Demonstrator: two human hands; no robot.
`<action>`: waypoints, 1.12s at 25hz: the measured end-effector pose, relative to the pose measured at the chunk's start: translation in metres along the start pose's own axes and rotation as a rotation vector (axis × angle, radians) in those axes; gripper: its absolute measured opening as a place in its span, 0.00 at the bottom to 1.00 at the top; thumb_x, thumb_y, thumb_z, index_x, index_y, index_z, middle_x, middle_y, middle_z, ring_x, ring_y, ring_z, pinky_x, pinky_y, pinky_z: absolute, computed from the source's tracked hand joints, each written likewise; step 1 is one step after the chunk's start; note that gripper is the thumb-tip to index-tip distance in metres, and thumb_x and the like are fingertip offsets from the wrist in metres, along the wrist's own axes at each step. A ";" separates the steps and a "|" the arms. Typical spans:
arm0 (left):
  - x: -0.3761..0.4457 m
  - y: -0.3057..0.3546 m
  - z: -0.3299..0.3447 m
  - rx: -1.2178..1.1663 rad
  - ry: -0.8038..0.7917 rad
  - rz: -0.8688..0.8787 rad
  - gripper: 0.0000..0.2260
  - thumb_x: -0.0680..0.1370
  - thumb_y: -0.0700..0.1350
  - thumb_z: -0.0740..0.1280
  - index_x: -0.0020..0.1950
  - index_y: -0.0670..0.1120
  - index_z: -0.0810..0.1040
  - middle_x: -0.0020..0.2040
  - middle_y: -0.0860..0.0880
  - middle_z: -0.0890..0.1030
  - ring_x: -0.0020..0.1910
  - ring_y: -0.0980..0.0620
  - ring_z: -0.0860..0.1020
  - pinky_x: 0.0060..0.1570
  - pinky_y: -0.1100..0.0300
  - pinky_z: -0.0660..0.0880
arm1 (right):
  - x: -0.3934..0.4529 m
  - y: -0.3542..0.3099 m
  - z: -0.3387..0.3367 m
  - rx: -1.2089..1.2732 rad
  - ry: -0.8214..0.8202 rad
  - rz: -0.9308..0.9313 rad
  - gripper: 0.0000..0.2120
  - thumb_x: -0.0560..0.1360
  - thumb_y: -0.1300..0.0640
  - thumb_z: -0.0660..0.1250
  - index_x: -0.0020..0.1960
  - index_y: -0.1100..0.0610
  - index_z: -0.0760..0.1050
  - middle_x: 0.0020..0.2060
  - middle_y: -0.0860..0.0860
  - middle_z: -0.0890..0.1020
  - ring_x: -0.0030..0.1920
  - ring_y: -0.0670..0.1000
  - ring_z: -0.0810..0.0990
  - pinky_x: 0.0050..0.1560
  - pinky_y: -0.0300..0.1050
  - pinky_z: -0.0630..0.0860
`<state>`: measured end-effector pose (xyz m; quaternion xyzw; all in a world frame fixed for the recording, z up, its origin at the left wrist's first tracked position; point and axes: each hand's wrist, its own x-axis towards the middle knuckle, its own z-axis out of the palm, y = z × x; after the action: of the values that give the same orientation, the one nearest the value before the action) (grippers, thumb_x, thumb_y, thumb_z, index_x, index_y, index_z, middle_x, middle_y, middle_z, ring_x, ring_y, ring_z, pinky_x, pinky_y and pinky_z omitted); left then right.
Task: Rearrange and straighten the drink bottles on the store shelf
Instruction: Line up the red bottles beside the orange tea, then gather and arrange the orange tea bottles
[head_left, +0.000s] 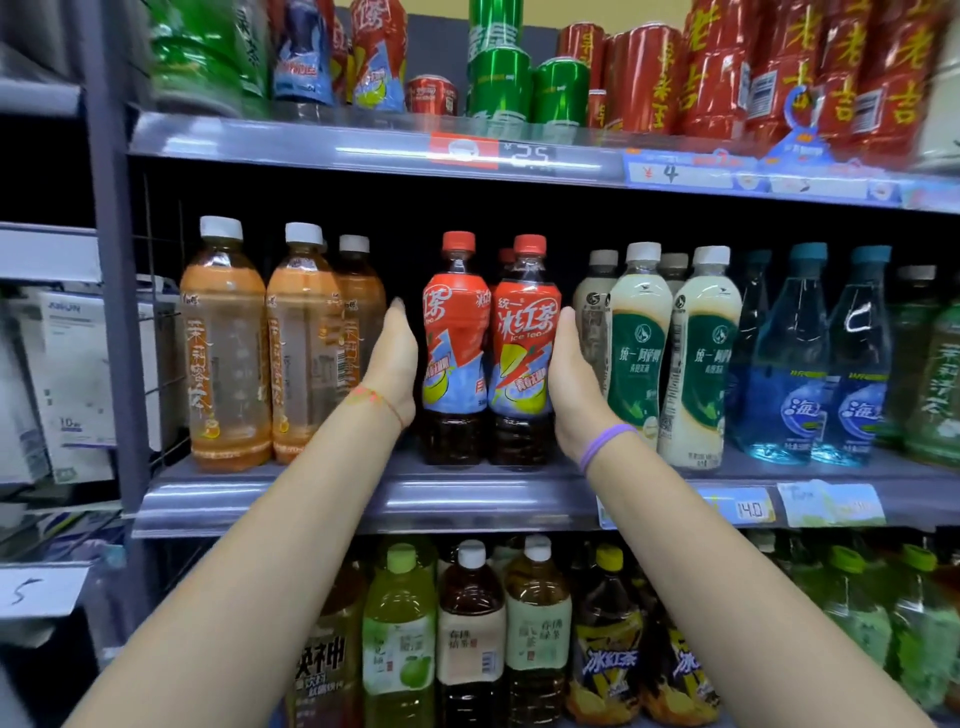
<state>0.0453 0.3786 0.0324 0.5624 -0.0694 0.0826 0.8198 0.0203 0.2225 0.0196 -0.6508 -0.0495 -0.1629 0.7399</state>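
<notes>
Two red-capped iced tea bottles stand side by side at the front of the middle shelf (363, 501), with more red caps behind them. My left hand (394, 364) lies flat, fingers straight, against the outer side of the left iced tea bottle (456, 353). The flat palm of my right hand (574, 379) presses the outer side of the right iced tea bottle (524, 353). Both bottles stand upright between my palms. The right one's label faces forward; the left one's label is turned sideways.
Orange jasmine tea bottles (226, 348) stand left of my hands, pale milk tea bottles (638, 353) and blue water bottles (795, 358) to the right. Cans and bottles fill the shelf above; larger tea bottles (470, 623) fill the one below. A shelf upright (111, 312) bounds the left side.
</notes>
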 end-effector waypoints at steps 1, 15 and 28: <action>0.009 0.001 0.002 -0.016 -0.012 -0.025 0.27 0.83 0.63 0.50 0.43 0.47 0.80 0.37 0.47 0.85 0.39 0.50 0.82 0.44 0.56 0.78 | 0.005 0.000 0.002 0.049 -0.009 0.036 0.31 0.81 0.33 0.48 0.63 0.53 0.78 0.56 0.53 0.84 0.55 0.50 0.82 0.58 0.46 0.78; 0.031 0.006 0.008 0.012 -0.065 0.013 0.26 0.82 0.64 0.51 0.37 0.48 0.76 0.29 0.49 0.81 0.30 0.54 0.81 0.40 0.58 0.76 | 0.039 0.003 -0.002 0.167 -0.103 0.069 0.28 0.82 0.36 0.48 0.49 0.53 0.80 0.45 0.53 0.86 0.46 0.51 0.84 0.48 0.45 0.80; -0.031 -0.031 0.001 0.371 0.007 0.335 0.30 0.77 0.59 0.68 0.75 0.51 0.63 0.62 0.54 0.78 0.57 0.59 0.79 0.48 0.67 0.75 | 0.029 0.001 0.000 0.084 -0.056 0.081 0.32 0.81 0.35 0.47 0.58 0.56 0.80 0.53 0.57 0.85 0.53 0.55 0.84 0.59 0.51 0.79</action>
<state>0.0219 0.3650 -0.0017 0.6835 -0.1428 0.2307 0.6776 0.0485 0.2177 0.0267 -0.6249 -0.0505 -0.1121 0.7709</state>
